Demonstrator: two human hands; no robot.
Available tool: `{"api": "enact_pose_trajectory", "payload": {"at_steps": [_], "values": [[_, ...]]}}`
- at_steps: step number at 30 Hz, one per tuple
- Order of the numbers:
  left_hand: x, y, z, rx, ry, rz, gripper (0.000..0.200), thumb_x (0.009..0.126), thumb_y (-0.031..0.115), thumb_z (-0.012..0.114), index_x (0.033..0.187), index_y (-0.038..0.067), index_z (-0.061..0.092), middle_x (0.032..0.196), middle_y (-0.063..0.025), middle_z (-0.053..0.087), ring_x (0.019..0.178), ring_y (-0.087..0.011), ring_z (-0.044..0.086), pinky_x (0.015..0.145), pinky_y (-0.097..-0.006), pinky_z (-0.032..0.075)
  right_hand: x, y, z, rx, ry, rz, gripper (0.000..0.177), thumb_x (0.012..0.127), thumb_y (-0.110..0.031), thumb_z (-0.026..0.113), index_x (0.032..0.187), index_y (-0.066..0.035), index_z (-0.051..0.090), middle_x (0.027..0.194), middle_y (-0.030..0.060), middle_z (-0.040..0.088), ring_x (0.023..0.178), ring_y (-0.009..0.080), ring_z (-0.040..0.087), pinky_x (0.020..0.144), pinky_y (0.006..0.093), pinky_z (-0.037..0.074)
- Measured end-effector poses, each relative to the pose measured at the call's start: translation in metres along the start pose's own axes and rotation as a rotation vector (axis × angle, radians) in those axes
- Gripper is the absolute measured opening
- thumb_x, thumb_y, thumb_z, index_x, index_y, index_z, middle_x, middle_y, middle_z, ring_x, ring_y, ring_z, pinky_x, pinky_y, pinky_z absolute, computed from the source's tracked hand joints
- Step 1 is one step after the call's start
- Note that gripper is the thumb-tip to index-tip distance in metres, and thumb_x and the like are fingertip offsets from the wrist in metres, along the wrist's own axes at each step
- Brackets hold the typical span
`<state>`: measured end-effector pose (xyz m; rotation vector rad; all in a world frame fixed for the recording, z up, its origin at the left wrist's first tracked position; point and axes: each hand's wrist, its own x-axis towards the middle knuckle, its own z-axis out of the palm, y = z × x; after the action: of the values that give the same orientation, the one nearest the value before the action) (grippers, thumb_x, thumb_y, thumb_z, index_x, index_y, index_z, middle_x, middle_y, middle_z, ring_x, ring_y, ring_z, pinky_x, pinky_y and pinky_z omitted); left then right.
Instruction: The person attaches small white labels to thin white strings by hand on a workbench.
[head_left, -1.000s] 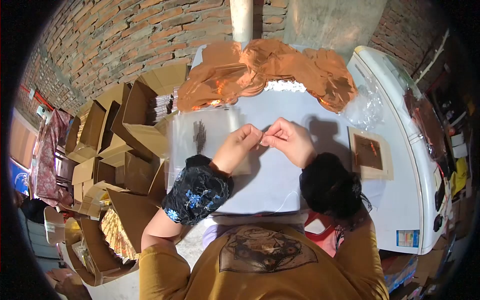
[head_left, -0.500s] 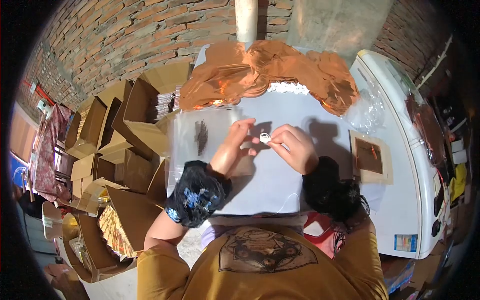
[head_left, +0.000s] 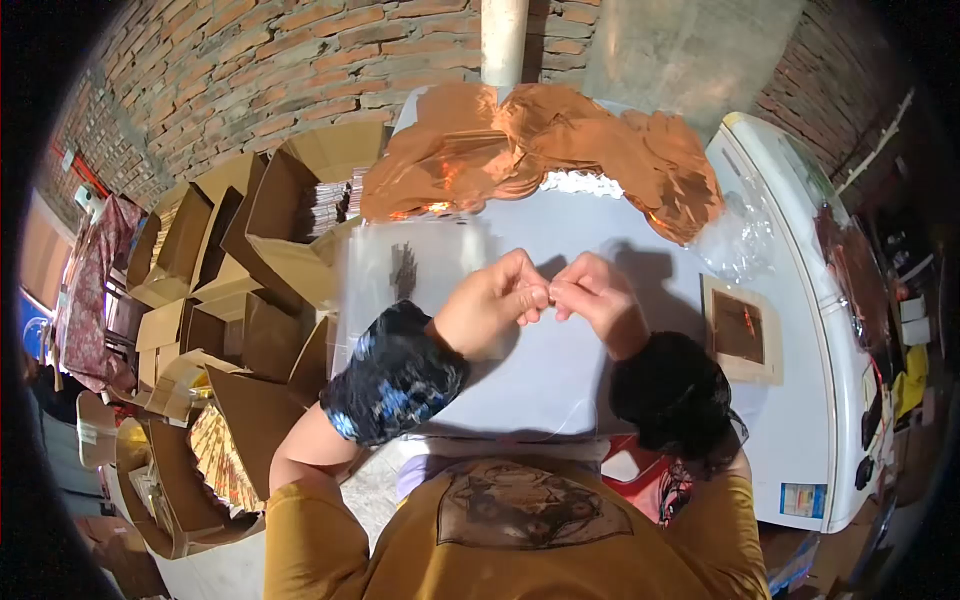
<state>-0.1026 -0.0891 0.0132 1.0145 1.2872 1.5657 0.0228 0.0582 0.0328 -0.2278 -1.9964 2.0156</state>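
Note:
My left hand [head_left: 500, 303] and my right hand [head_left: 597, 303] meet over the middle of the pale table [head_left: 530, 395]. Both are closed in a pinch, thumb and fingertips touching the other hand's. A small white looped piece seen earlier in my right fingers is almost wholly covered by the fingertips now. To the left of my left hand lies a stack of clear plastic sheets or bags [head_left: 370, 275] with a dark printed patch. Behind the hands, a row of small white pieces [head_left: 580, 183] borders a heap of shiny copper-coloured foil sheets [head_left: 570, 130].
Cardboard boxes [head_left: 290, 200] crowd the left side, some holding stacked folded items. To the right lie a framed brown panel [head_left: 740, 325], crumpled clear plastic [head_left: 745, 240] and a long white appliance [head_left: 800, 430]. A white pipe [head_left: 503, 45] stands against the brick wall.
My left hand has gone from spread fingers to a pinch and moved right to meet my right hand. The white looped piece has become hidden between the fingertips.

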Motion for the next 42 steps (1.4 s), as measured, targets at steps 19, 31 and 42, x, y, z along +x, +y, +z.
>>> {"api": "enact_pose_trajectory", "payload": {"at_steps": [19, 31, 42], "values": [[0.049, -0.028, -0.007, 0.962, 0.123, 0.462, 0.011, 0.084, 0.006, 0.055, 0.093, 0.004, 0.048, 0.086, -0.0141, 0.050, 0.079, -0.0368, 0.055, 0.064, -0.0428, 0.046, 0.020, 0.044, -0.012, 0.308, 0.266, 0.187, 0.013, 0.091, -0.017, 0.059, 0.099, -0.007, 0.058, 0.087, -0.0004, 0.057, 0.079, 0.0073, 0.053, 0.075, 0.0212, 0.046], [0.107, -0.038, -0.040, 1.417, -0.203, 0.977, 0.016, 0.074, 0.009, 0.056, 0.088, 0.007, 0.048, 0.088, -0.0057, 0.052, 0.082, -0.0220, 0.056, 0.070, -0.0314, 0.050, 0.056, 0.054, -0.074, 0.292, 0.010, 0.425, 0.026, 0.090, -0.025, 0.058, 0.101, -0.001, 0.058, 0.089, 0.0006, 0.055, 0.083, 0.0086, 0.052, 0.079, 0.0234, 0.046], [0.154, -0.036, -0.047, 1.478, -0.029, 0.814, 0.043, 0.073, 0.006, 0.060, 0.116, 0.007, 0.052, 0.132, -0.0107, 0.048, 0.119, -0.0333, 0.046, 0.097, -0.0445, 0.039, 0.112, 0.101, -0.107, 0.541, 0.359, 0.192, 0.015, 0.087, -0.017, 0.057, 0.087, -0.002, 0.058, 0.082, 0.0016, 0.055, 0.071, 0.0069, 0.052, 0.065, 0.0170, 0.045]]}}
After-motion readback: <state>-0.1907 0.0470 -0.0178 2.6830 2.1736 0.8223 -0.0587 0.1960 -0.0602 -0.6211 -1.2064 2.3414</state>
